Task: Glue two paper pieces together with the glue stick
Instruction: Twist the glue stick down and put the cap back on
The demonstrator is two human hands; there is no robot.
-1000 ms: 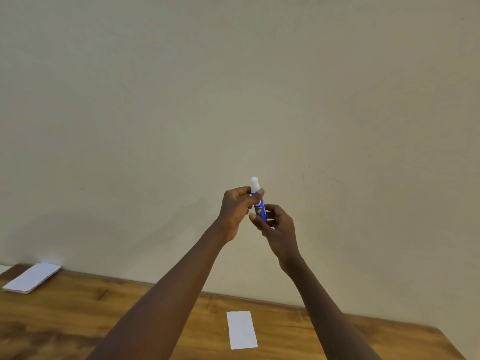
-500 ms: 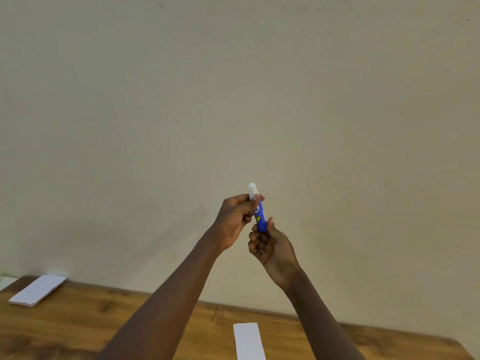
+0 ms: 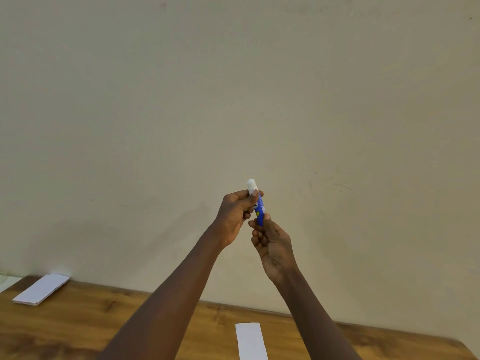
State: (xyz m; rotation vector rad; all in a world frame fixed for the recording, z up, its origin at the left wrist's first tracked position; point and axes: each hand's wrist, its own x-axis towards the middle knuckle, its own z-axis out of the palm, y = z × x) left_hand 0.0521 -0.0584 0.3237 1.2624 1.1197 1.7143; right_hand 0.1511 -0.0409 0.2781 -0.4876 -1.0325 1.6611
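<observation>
I hold a blue glue stick (image 3: 260, 207) upright in front of the wall, well above the table. Its white top end (image 3: 252, 186) points up. My left hand (image 3: 235, 215) pinches the upper part of the tube with thumb and fingers. My right hand (image 3: 272, 245) grips the tube's bottom end from below. A white paper strip (image 3: 250, 340) lies on the wooden table (image 3: 78, 328) beneath my arms. A second white paper piece (image 3: 41, 289) lies at the table's far left by the wall.
A plain beige wall (image 3: 233, 100) fills most of the view behind the table. The table's back edge runs along the wall, and its right corner shows at the lower right.
My right hand has slid down from the middle of the tube to its bottom end and closed there. Both hands and the glue stick stay at about the same height.
</observation>
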